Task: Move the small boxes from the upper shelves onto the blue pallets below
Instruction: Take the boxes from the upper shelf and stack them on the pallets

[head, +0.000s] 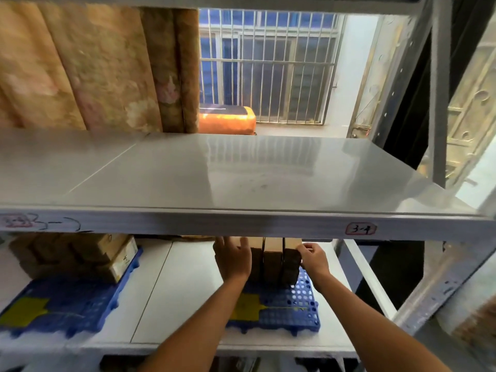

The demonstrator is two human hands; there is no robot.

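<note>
Three small boxes point(275, 260) stand upright side by side on the right blue pallet point(290, 310), lower shelf. Left hand point(232, 257) lies flat against the row's left side, grip spread. Right hand point(312, 255) pinches the rightmost box's top edge. More boxes point(77, 255) are stacked on the left blue pallet point(64, 304).

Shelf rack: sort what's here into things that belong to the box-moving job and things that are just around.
Part of the job:
- upright boxes, held between left hand and right hand
- blue pallet under them
- second blue pallet with stacked boxes
- upper shelf

Just around:
- curtain
- barred window
- orange case
</note>
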